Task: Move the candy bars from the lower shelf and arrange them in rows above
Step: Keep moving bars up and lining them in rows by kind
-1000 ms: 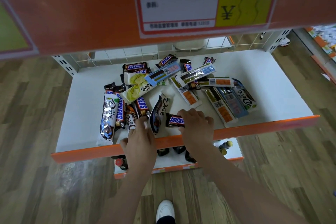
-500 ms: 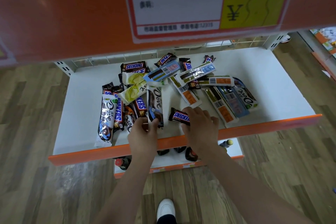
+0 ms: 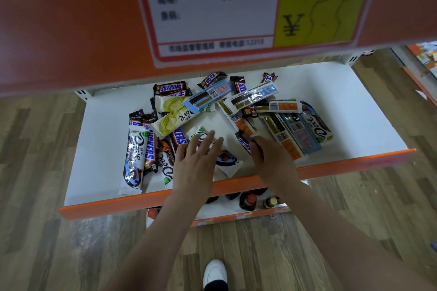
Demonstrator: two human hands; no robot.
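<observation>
A loose heap of candy bars lies on the white lower shelf [image 3: 106, 160]: several brown Snickers bars [image 3: 169, 88], Dove bars [image 3: 134, 158] and long striped bars [image 3: 254, 94]. My left hand [image 3: 197, 160] is spread with straight fingers over a Dove bar [image 3: 225, 160] near the shelf's front. My right hand [image 3: 272, 158] curls its fingers round a Snickers bar [image 3: 244, 144] in the middle of the shelf. The upper shelf's orange front [image 3: 71, 19] fills the top of the view, and its surface is hidden.
A white and yellow price label [image 3: 236, 7] hangs on the upper shelf's front. An orange lip [image 3: 354, 160] edges the lower shelf. Below it, bottles [image 3: 248, 201] stand on a smaller shelf. My white shoe [image 3: 214, 273] is on the wooden floor.
My left hand let go of the Dove bar, which now lies flat, and spread its fingers above it. My right hand keeps its grip on the Snickers bar. The camera has moved closer.
</observation>
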